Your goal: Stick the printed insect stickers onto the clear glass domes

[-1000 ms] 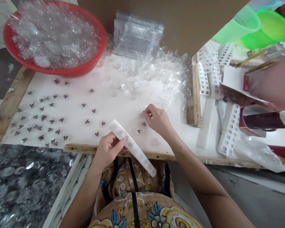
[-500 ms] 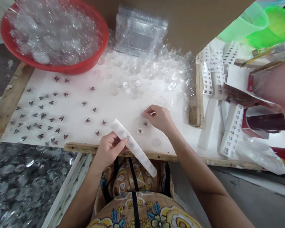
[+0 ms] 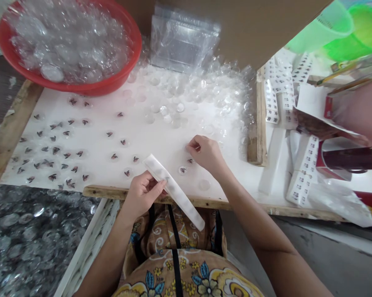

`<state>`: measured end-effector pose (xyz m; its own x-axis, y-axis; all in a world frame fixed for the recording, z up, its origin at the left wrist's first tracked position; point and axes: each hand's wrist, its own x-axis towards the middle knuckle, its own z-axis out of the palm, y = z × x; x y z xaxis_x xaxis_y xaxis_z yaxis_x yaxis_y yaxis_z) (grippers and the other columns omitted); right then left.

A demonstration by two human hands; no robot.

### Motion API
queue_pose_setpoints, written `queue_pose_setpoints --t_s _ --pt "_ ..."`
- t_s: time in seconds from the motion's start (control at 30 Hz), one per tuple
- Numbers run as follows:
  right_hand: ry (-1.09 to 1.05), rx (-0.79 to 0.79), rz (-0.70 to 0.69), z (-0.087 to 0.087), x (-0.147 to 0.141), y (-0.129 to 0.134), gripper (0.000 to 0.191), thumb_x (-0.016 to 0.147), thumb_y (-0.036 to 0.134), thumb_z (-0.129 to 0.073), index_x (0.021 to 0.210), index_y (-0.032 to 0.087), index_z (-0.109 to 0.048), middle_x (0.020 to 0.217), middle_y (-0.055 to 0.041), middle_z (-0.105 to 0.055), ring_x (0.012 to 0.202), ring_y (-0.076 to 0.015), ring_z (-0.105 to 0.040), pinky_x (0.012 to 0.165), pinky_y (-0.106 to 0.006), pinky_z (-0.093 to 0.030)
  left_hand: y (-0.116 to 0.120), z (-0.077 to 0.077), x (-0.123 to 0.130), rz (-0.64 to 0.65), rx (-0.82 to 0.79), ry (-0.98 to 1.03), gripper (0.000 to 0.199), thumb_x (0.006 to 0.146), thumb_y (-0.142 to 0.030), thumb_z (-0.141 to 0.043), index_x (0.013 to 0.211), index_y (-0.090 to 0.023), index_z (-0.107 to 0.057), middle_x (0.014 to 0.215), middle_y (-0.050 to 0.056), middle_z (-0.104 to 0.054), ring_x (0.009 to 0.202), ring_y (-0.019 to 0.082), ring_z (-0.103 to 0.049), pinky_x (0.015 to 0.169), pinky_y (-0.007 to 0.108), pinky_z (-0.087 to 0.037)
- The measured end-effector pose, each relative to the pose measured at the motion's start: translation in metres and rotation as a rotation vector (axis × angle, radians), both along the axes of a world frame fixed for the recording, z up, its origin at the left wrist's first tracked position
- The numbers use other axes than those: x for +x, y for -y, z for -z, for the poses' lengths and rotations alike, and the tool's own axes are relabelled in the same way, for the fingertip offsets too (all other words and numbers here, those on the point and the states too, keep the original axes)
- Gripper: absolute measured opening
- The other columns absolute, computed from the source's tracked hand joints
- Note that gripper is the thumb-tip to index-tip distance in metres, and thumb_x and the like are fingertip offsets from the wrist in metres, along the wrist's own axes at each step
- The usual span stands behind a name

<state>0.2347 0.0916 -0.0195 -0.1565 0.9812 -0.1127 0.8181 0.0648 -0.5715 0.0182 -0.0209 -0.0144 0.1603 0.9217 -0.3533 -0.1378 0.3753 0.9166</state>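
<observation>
Between the thumb and fingers of my left hand (image 3: 147, 192) is a long white sticker strip (image 3: 179, 196), slanting down past the table's front edge. Faint dark marks show through it. My right hand (image 3: 206, 152) hovers or rests over the white tabletop with thumb and fingertips pinched together; whatever is between them is too small to make out. Just below those fingers lie two clear discs with small dark printed pictures, the lower one a printed disc (image 3: 182, 170). A plain clear disc (image 3: 204, 185) lies nearer the front edge.
A red basin (image 3: 111, 84) heaped with clear pieces stands at the back left. Printed discs (image 3: 55, 150) are scattered leftward, and plain clear discs (image 3: 198, 93) lie at the back. Wooden strips (image 3: 256, 140) edge the surface. Sticker sheets (image 3: 303, 173) lie right; a crate of discs (image 3: 27, 243) sits lower left.
My right hand has shifted very slightly to the left, fingers still pinched. The left hand and the strip have stayed in place.
</observation>
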Motion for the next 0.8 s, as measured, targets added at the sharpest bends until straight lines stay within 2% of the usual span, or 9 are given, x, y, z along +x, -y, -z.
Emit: queue_pose_setpoints --t_s 0.13,0.37,0.5,0.57,0.67,0.73,0.8 --pt "0.039 0.067 -0.019 0.003 -0.002 0.005 0.009 0.084 0.016 -0.05 0.079 0.02 -0.056 0.097 -0.0098 -0.061 0.07 -0.0167 -0.057 0.067 -0.032 -0.043 0.0 -0.001 0.0 0.002 -0.002 -0.012 0.022 0.084 -0.039 -0.07 0.085 -0.017 -0.07 0.073 0.003 -0.073 0.066 0.019 -0.07 0.06 0.028 -0.06" --pt "-0.025 0.067 0.026 0.005 -0.001 0.009 0.005 0.084 0.019 -0.054 0.086 0.021 -0.057 0.093 -0.0074 -0.065 0.071 -0.0176 -0.06 0.07 -0.033 -0.045 0.0 -0.001 0.001 -0.009 0.015 -0.034 0.024 0.082 -0.042 -0.071 0.084 -0.017 -0.069 0.073 0.003 -0.073 0.066 0.02 -0.07 0.06 0.029 -0.059" --pt "-0.164 -0.012 0.113 0.007 0.002 0.005 0.024 0.08 0.019 -0.06 0.103 0.024 -0.058 0.083 -0.0023 -0.069 0.073 -0.0178 -0.063 0.071 -0.032 -0.049 0.001 -0.001 0.001 -0.02 0.016 -0.017 0.021 0.083 -0.039 -0.071 0.083 -0.018 -0.069 0.071 0.002 -0.071 0.064 0.018 -0.069 0.059 0.027 -0.059" --pt "-0.191 -0.018 0.136 0.007 0.006 0.004 0.019 0.08 0.018 -0.059 0.099 0.023 -0.06 0.081 -0.0021 -0.069 0.075 -0.0179 -0.065 0.074 -0.033 -0.05 0.002 -0.001 0.001 -0.023 0.016 -0.011 0.021 0.083 -0.038 -0.071 0.084 -0.018 -0.069 0.07 0.002 -0.071 0.064 0.018 -0.069 0.059 0.027 -0.059" --pt "-0.17 -0.015 0.083 0.003 0.017 0.01 0.018 0.084 0.021 -0.057 0.101 0.021 -0.063 0.089 -0.0055 -0.07 0.081 -0.0191 -0.066 0.078 -0.035 -0.052 0.003 0.0 0.0 -0.015 0.006 -0.002 0.021 0.084 -0.039 -0.071 0.084 -0.018 -0.069 0.072 0.002 -0.072 0.064 0.019 -0.069 0.06 0.029 -0.059" --pt "-0.102 -0.063 -0.026 -0.001 0.024 0.02 0.039 0.08 0.028 -0.068 0.118 0.022 -0.061 0.107 -0.01 -0.067 0.088 -0.0223 -0.067 0.078 -0.038 -0.054 0.003 0.002 0.0 -0.006 -0.006 0.011 0.021 0.084 -0.039 -0.071 0.086 -0.018 -0.069 0.074 0.003 -0.073 0.066 0.019 -0.07 0.061 0.029 -0.06" --pt "-0.007 -0.12 -0.141 -0.004 0.028 0.032 0.075 0.066 0.031 -0.084 0.134 0.022 -0.054 0.123 -0.0148 -0.059 0.096 -0.0273 -0.065 0.082 -0.042 -0.056 0.004 0.004 -0.001 0.0 -0.015 0.028 0.02 0.085 -0.038 -0.071 0.087 -0.018 -0.07 0.075 0.003 -0.074 0.068 0.019 -0.07 0.062 0.028 -0.06"
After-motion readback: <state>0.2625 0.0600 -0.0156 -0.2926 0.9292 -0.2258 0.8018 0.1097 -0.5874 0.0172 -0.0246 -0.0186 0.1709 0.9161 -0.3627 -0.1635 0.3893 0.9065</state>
